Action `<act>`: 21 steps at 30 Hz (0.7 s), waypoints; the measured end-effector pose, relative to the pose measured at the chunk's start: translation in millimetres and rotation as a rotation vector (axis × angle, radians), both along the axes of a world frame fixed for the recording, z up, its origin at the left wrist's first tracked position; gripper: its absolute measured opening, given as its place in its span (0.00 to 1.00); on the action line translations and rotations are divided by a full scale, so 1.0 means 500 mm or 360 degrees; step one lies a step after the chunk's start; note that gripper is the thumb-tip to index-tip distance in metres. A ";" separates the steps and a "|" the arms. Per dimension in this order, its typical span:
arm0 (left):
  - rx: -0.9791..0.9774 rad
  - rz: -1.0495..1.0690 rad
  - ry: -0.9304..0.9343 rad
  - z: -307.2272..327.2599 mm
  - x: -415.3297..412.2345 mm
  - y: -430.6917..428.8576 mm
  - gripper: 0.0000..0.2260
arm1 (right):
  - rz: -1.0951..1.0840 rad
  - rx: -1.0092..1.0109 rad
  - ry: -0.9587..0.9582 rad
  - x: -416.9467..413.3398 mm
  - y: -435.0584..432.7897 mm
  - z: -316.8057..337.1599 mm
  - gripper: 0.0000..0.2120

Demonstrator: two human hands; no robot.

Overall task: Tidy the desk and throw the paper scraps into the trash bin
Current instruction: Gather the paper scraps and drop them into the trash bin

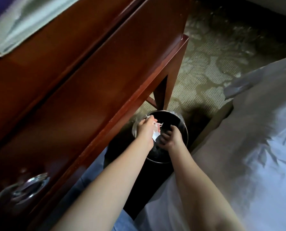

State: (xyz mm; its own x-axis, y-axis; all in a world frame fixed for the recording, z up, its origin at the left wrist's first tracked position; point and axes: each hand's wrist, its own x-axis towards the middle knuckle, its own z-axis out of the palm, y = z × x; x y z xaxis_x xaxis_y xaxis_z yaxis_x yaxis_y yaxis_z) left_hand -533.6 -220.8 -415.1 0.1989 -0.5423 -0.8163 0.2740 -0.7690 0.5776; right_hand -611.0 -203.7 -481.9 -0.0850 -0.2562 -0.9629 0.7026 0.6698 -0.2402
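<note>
A round trash bin (184, 125) with a shiny metal rim and a dark inside stands on the floor beside the desk. Both my hands reach into its mouth. My left hand (146, 129) is at the bin's left rim, and white paper scraps (156, 135) show at its fingers and palm. My right hand (169, 139) is just right of it, fingers curled and pointing down into the bin. It is too dark to tell if the right hand holds anything.
The reddish wooden desk (89, 72) fills the left, with a metal drawer handle (27, 187) low down and its leg (164, 90) behind the bin. A bed with white sheets (247, 139) lies on the right. Patterned carpet (214, 55) runs between them.
</note>
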 end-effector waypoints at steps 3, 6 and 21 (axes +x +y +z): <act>0.0032 -0.0096 -0.0073 -0.010 -0.032 -0.011 0.06 | -0.0153 0.0008 -0.0161 0.009 0.009 -0.002 0.23; 0.0093 -0.0217 -0.0137 -0.021 -0.049 -0.016 0.07 | -0.0291 -0.0036 -0.0217 0.009 0.005 -0.002 0.19; 0.0264 -0.0608 -0.0191 -0.017 -0.001 -0.011 0.13 | -0.0275 0.0036 -0.0151 -0.006 0.002 -0.015 0.22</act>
State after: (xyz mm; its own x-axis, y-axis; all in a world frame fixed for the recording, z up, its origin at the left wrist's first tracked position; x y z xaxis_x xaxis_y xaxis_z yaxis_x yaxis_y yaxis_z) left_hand -534.0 -226.5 -423.4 0.1081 -0.4585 -0.8821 -0.1097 -0.8874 0.4477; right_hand -614.0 -202.7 -489.2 -0.0341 -0.2242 -0.9740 0.8264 0.5418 -0.1536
